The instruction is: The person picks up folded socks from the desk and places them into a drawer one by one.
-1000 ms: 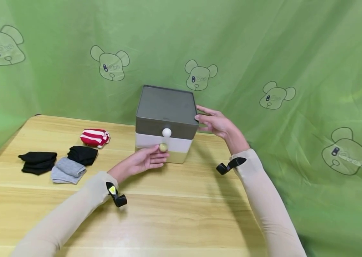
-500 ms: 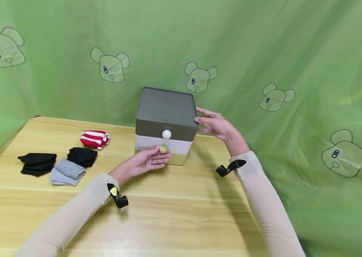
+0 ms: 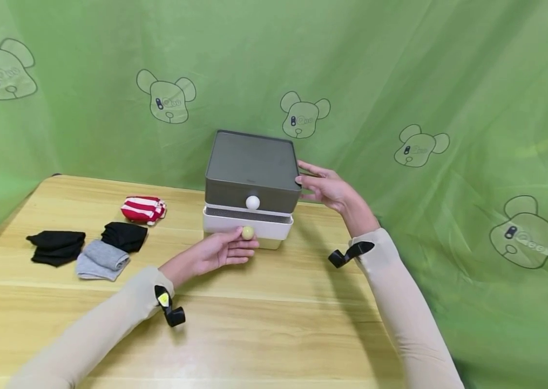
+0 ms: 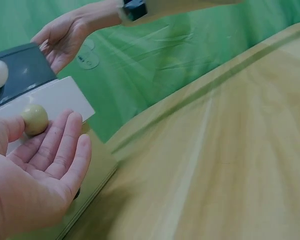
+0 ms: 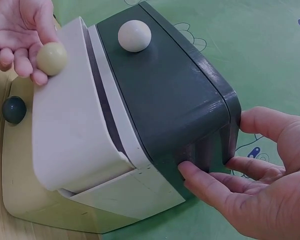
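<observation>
A small drawer box stands at the back of the wooden table, with a dark grey top tier [image 3: 254, 159], a white middle drawer [image 3: 225, 222] and a pale yellow bottom tier [image 3: 271, 244]. My left hand [image 3: 210, 254] pinches the middle drawer's yellow-green knob [image 3: 248, 233] between thumb and fingers, the other fingers extended below it. That drawer sticks out a little, with a dark gap behind its front panel. My right hand [image 3: 327, 188] rests on the box's right side, thumb at the top rim and fairly straight fingers [image 5: 205, 185] against the side wall.
Left of the box lie a red-and-white striped fabric bundle [image 3: 143, 209], two black folded cloths [image 3: 57, 247], and a grey folded cloth [image 3: 102, 259]. A white knob [image 3: 252, 202] is on the top tier, a dark knob [image 5: 14, 110] on the bottom. Green curtain hangs behind.
The middle drawer has slid slightly out toward me, with my left hand moving along on its knob. My right hand stays at the box's side.
</observation>
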### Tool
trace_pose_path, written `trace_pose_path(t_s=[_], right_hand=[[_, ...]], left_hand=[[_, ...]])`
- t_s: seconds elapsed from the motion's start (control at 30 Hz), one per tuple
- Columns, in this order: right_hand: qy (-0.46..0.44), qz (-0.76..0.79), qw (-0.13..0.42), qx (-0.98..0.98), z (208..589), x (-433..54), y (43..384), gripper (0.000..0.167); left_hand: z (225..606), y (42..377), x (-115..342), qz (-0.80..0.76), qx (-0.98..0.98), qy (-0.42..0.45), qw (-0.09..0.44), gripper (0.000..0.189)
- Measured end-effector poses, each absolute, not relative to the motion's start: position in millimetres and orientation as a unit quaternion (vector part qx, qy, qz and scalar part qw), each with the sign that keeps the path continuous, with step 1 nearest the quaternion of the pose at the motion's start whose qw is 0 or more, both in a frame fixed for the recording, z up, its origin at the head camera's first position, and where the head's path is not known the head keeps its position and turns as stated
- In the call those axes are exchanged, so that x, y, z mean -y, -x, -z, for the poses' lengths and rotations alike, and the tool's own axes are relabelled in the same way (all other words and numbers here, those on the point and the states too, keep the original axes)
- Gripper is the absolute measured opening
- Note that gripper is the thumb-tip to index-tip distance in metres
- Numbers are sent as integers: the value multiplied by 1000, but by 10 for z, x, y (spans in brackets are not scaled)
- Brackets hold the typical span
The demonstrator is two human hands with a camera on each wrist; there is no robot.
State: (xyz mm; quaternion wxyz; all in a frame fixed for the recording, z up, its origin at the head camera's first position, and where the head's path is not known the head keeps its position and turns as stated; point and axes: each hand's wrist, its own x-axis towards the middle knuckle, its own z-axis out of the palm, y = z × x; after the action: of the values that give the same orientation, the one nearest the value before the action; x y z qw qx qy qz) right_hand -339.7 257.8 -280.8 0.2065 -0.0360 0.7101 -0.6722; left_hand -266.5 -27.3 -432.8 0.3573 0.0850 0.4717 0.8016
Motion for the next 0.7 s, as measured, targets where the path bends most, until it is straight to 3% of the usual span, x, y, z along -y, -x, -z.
trace_pose_path(t_s=[0.3, 0.7], right_hand=[[33, 671, 205, -712, 2807, -2572, 3395, 68], [34, 670, 205, -713, 2819, -2574, 3403, 70]], left_hand=[[4255, 2430, 334, -765, -524, -99, 362, 50], [4144, 2157, 373, -720, -574, -99, 378, 49]])
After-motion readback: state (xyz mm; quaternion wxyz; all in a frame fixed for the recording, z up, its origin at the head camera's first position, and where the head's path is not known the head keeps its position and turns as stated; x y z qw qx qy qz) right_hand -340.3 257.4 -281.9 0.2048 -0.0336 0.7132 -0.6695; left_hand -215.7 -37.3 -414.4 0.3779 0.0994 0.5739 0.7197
